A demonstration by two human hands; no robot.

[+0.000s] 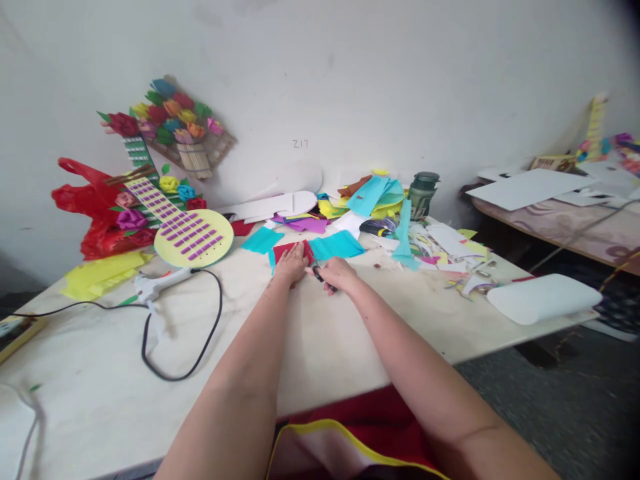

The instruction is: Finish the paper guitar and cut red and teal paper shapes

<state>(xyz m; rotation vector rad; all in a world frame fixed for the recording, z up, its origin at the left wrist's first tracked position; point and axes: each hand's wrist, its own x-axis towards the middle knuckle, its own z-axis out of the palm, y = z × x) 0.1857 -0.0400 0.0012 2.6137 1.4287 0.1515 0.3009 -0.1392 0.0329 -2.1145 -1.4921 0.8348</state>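
Note:
A red piece of paper [281, 252] lies over blue paper at the middle of the table. My left hand [291, 265] rests flat on the red paper, pressing it down. Just to its right, my right hand [340, 272] is closed around black-handled scissors [317, 271], whose tip points at the red paper's right edge. The blades are mostly hidden, so I cannot tell whether they touch the paper. Blue crepe-like sheets [337, 245] spread out behind my right hand, with another blue piece [263, 239] to the left.
Left of my arms are a white glue gun [153, 288] with a looped black cord, yellow paper [103, 275] and a paper guitar [195, 238]. Coloured paper, scraps [450, 243] and a green bottle [423, 193] stand toward the wall. A white rounded board [544, 298] overlies the right edge.

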